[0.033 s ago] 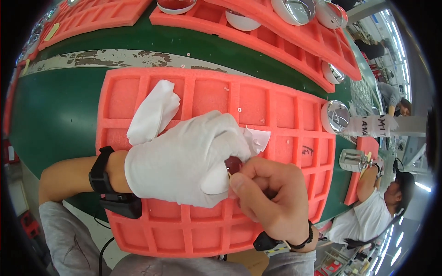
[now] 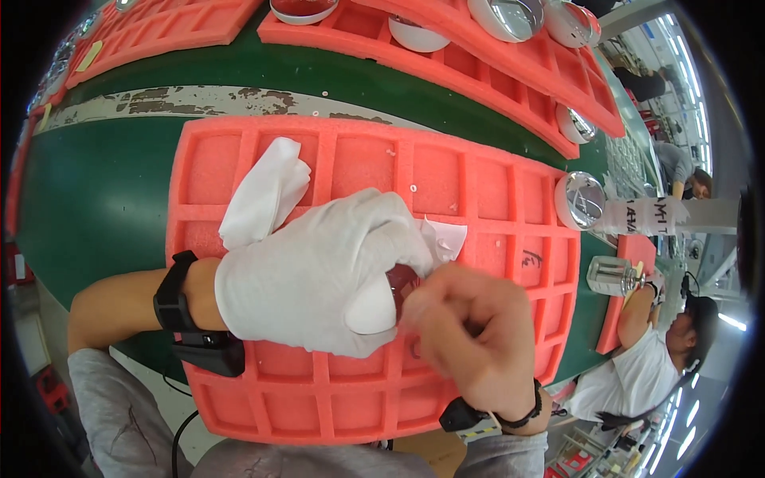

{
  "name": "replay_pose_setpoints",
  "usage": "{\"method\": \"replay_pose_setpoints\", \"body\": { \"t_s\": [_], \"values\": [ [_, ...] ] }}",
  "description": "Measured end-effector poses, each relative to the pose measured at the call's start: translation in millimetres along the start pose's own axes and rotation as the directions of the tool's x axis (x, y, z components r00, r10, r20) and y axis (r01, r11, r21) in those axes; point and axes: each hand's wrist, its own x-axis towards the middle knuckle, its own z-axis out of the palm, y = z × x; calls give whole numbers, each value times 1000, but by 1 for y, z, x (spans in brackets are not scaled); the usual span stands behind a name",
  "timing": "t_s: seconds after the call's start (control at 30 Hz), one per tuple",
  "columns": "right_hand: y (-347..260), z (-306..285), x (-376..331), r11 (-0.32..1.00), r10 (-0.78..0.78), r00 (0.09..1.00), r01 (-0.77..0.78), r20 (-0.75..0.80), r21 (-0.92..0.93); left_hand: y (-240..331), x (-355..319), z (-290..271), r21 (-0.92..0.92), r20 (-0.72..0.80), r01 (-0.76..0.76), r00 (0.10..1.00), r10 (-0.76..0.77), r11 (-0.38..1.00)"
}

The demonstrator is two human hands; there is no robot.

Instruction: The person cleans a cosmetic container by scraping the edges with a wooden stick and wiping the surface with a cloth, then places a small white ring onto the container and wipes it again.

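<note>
Gloved left hand (image 2: 319,279) grip holds white cloth (image 2: 267,191); bare right hand (image 2: 474,334) pinches it over red foam tray (image 2: 494,199)

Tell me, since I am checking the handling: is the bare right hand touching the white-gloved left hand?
Touching. The head view shows the right hand's fingertips pressed against the gloved left hand at a small dark piece between them, no gap visible.

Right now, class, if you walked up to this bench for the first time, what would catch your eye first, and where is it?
The white-gloved left hand at centre, closed around something small, meets the bare right hand, which is blurred, over a big coral-red foam tray of square pockets. A crumpled white cloth sticks up behind the glove. More such trays carrying shiny round discs line the green table beyond.
</note>
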Motion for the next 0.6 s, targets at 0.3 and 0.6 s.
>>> {"method": "replay_pose_setpoints", "body": {
  "t_s": [0.3,0.6],
  "values": [
    [9,-30,9,894,-350,907,398,-235,205,-5,5,1,-347,33,70,997,-63,935],
    [19,-29,23,713,-701,632,602,-332,-359,1,10,-19,-444,199,239,966,-165,863]
  ]
}}
